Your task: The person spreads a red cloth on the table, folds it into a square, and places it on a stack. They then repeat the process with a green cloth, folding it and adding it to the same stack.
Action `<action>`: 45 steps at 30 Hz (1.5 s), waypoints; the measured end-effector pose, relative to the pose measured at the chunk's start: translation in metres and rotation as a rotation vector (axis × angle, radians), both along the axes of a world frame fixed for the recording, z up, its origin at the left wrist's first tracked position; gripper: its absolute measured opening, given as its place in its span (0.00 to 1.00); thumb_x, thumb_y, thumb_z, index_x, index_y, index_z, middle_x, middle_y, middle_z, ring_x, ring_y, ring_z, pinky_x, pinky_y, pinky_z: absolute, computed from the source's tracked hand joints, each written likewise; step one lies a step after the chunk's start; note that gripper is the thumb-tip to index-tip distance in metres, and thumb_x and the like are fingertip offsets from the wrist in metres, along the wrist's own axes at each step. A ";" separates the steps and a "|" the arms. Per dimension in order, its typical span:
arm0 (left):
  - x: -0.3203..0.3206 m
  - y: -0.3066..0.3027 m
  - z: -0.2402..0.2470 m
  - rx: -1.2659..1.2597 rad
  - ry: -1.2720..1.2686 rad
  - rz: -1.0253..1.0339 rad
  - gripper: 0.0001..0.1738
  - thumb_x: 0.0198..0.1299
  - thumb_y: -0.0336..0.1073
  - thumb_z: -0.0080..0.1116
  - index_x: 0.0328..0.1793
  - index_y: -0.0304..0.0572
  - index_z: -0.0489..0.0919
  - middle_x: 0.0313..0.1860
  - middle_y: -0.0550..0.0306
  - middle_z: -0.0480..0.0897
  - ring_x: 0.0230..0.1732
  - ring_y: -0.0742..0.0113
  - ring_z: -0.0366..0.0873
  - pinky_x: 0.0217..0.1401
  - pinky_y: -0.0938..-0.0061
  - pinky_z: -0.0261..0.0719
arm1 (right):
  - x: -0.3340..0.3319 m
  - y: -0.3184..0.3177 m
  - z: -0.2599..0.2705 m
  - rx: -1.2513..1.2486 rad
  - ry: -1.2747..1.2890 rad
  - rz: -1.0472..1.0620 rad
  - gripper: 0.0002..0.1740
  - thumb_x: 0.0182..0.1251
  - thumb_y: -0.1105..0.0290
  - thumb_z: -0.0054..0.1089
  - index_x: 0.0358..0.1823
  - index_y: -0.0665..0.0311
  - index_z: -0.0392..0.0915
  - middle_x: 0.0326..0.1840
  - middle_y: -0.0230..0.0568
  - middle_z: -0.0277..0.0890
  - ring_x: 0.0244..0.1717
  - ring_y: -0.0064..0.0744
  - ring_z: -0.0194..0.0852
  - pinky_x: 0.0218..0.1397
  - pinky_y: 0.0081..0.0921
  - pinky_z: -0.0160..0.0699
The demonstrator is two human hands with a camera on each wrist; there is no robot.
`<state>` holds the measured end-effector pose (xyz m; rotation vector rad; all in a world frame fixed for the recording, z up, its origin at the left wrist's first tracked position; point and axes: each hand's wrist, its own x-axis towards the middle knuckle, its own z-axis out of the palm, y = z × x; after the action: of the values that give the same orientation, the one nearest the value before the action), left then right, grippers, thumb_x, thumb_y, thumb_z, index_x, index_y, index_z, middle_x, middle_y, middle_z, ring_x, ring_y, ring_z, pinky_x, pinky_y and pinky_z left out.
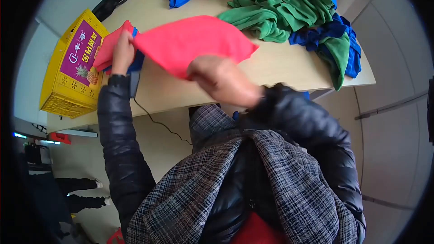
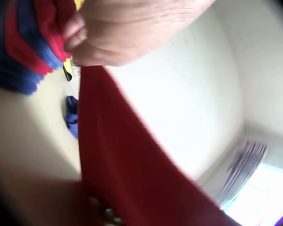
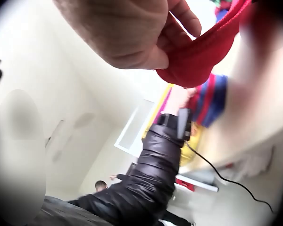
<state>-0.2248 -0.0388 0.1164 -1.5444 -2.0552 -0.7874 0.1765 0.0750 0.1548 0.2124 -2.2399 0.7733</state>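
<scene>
A red cloth (image 1: 194,40) is stretched between both hands above the table. My left hand (image 1: 123,54) pinches its left corner, beside a stack of folded red and blue cloths (image 1: 108,49); the left wrist view shows the layered stack (image 2: 26,42) close to the left hand (image 2: 127,30). My right hand (image 1: 226,79), blurred, grips the near edge of the red cloth. In the right wrist view the right hand (image 3: 127,30) pinches the red cloth (image 3: 193,61) between thumb and fingers.
A yellow crate (image 1: 68,72) with a purple label stands at the table's left. Green, blue and red cloths (image 1: 289,13) lie heaped at the back right. A black and yellow item (image 1: 120,0) lies at the back left. A cable (image 1: 158,122) hangs from the left wrist.
</scene>
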 end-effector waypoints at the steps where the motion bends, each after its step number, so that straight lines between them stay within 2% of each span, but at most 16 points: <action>1: 0.005 -0.020 -0.025 -0.117 0.089 0.074 0.13 0.57 0.19 0.53 0.47 0.39 0.74 0.40 0.44 0.76 0.49 0.45 0.79 0.57 0.60 0.76 | -0.017 -0.009 -0.031 -0.058 -0.081 0.027 0.11 0.60 0.79 0.62 0.44 0.63 0.78 0.37 0.45 0.80 0.42 0.49 0.82 0.46 0.40 0.82; 3: 0.037 -0.049 -0.050 -0.220 0.026 -0.102 0.17 0.56 0.21 0.55 0.53 0.40 0.76 0.43 0.44 0.79 0.54 0.42 0.79 0.59 0.56 0.76 | -0.044 -0.023 -0.077 -0.121 -0.155 0.052 0.10 0.59 0.79 0.62 0.43 0.63 0.78 0.38 0.47 0.80 0.43 0.53 0.81 0.46 0.43 0.81; 5: 0.147 -0.070 -0.022 -0.248 -0.395 -0.328 0.21 0.54 0.22 0.60 0.56 0.40 0.76 0.46 0.46 0.81 0.55 0.43 0.79 0.60 0.55 0.76 | -0.060 -0.034 -0.107 -0.200 -0.310 0.019 0.09 0.59 0.74 0.62 0.41 0.63 0.79 0.37 0.47 0.81 0.43 0.52 0.81 0.46 0.44 0.80; 7: 0.205 -0.086 -0.024 -0.261 -0.634 -0.320 0.19 0.54 0.23 0.64 0.54 0.38 0.77 0.47 0.50 0.82 0.55 0.51 0.80 0.59 0.58 0.76 | -0.068 -0.041 -0.112 -0.226 -0.316 0.038 0.09 0.59 0.73 0.63 0.41 0.63 0.78 0.37 0.47 0.81 0.43 0.52 0.82 0.46 0.44 0.80; 9: 0.216 -0.085 -0.048 -0.224 -0.596 -0.240 0.18 0.55 0.24 0.64 0.53 0.37 0.78 0.46 0.52 0.82 0.54 0.54 0.81 0.58 0.60 0.77 | -0.071 -0.048 -0.113 -0.261 -0.328 0.078 0.09 0.59 0.72 0.64 0.41 0.63 0.78 0.37 0.48 0.81 0.43 0.52 0.82 0.46 0.43 0.80; 12: 0.220 -0.090 -0.076 -0.141 -0.497 -0.089 0.14 0.58 0.24 0.64 0.51 0.36 0.79 0.46 0.54 0.83 0.51 0.61 0.81 0.57 0.66 0.77 | -0.066 -0.042 -0.109 -0.297 -0.317 0.119 0.12 0.59 0.71 0.64 0.44 0.63 0.78 0.41 0.48 0.80 0.46 0.53 0.81 0.49 0.43 0.80; 14: 0.217 -0.091 -0.080 -0.086 -0.691 -0.119 0.11 0.62 0.26 0.64 0.50 0.35 0.79 0.44 0.55 0.82 0.48 0.65 0.80 0.56 0.70 0.76 | -0.057 -0.028 -0.106 -0.311 -0.306 0.130 0.13 0.59 0.70 0.64 0.45 0.62 0.78 0.44 0.48 0.80 0.47 0.53 0.80 0.50 0.43 0.79; 16: 0.217 -0.090 -0.080 -0.052 -0.794 -0.139 0.09 0.64 0.27 0.63 0.49 0.35 0.79 0.43 0.56 0.82 0.46 0.66 0.79 0.55 0.72 0.76 | -0.038 -0.007 -0.104 0.058 -0.285 -0.078 0.21 0.60 0.66 0.69 0.54 0.63 0.78 0.49 0.48 0.77 0.54 0.52 0.76 0.59 0.42 0.76; 22: 0.209 -0.095 -0.075 0.042 -0.797 -0.169 0.07 0.67 0.27 0.61 0.48 0.33 0.78 0.40 0.58 0.81 0.44 0.73 0.76 0.53 0.77 0.74 | -0.004 0.068 -0.132 0.407 -0.381 -0.374 0.20 0.60 0.71 0.63 0.55 0.63 0.77 0.51 0.47 0.76 0.56 0.50 0.74 0.63 0.42 0.73; 25: 0.206 -0.100 -0.077 0.050 -0.797 -0.173 0.07 0.67 0.27 0.61 0.48 0.33 0.78 0.41 0.58 0.81 0.45 0.74 0.76 0.53 0.78 0.74 | 0.006 0.099 -0.129 0.441 -0.396 -0.431 0.16 0.59 0.73 0.56 0.49 0.61 0.80 0.47 0.44 0.76 0.56 0.47 0.74 0.59 0.41 0.75; 34: 0.196 -0.116 -0.069 -0.146 -0.835 -0.178 0.07 0.65 0.27 0.62 0.47 0.32 0.78 0.45 0.56 0.83 0.50 0.69 0.79 0.59 0.75 0.74 | 0.045 0.108 -0.101 0.522 -0.562 -0.339 0.08 0.61 0.71 0.59 0.41 0.61 0.81 0.40 0.43 0.79 0.50 0.47 0.77 0.55 0.38 0.79; 37: 0.190 -0.114 -0.070 -0.173 -0.832 -0.194 0.08 0.64 0.27 0.63 0.46 0.32 0.79 0.43 0.56 0.83 0.48 0.69 0.79 0.57 0.75 0.75 | 0.054 0.110 -0.079 0.143 -0.767 -0.170 0.12 0.62 0.66 0.65 0.46 0.59 0.82 0.47 0.44 0.79 0.54 0.48 0.76 0.58 0.39 0.78; 40: 0.187 -0.108 -0.073 -0.162 -0.804 -0.205 0.09 0.63 0.27 0.64 0.47 0.32 0.79 0.40 0.56 0.82 0.45 0.71 0.78 0.53 0.75 0.76 | 0.041 0.151 -0.075 0.315 -0.386 -0.419 0.21 0.60 0.61 0.72 0.54 0.55 0.81 0.59 0.45 0.77 0.62 0.48 0.74 0.60 0.42 0.77; 41: 0.188 -0.105 -0.075 -0.166 -0.840 -0.191 0.09 0.63 0.28 0.64 0.46 0.32 0.79 0.40 0.56 0.82 0.45 0.70 0.78 0.52 0.75 0.76 | 0.035 0.168 -0.074 0.320 -0.383 -0.432 0.21 0.60 0.61 0.72 0.54 0.55 0.81 0.59 0.45 0.77 0.62 0.48 0.74 0.60 0.42 0.77; 43: 0.189 -0.098 -0.079 -0.169 -0.907 -0.159 0.09 0.62 0.28 0.65 0.46 0.33 0.79 0.39 0.55 0.82 0.44 0.69 0.79 0.52 0.73 0.76 | 0.018 0.196 -0.065 0.826 -0.197 -0.762 0.24 0.61 0.59 0.71 0.58 0.52 0.80 0.65 0.43 0.72 0.68 0.48 0.69 0.62 0.45 0.75; 45: 0.191 -0.091 -0.084 -0.161 -0.867 -0.148 0.09 0.62 0.28 0.65 0.46 0.33 0.79 0.39 0.54 0.82 0.43 0.67 0.79 0.52 0.73 0.76 | 0.004 0.223 -0.074 0.840 -0.210 -0.775 0.23 0.61 0.61 0.70 0.58 0.52 0.80 0.65 0.42 0.72 0.68 0.48 0.68 0.62 0.46 0.75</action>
<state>-0.0342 -0.1302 0.0322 -1.6154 -2.6518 -1.5952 0.1806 0.2981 0.0804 -0.3530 -2.4329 -0.5906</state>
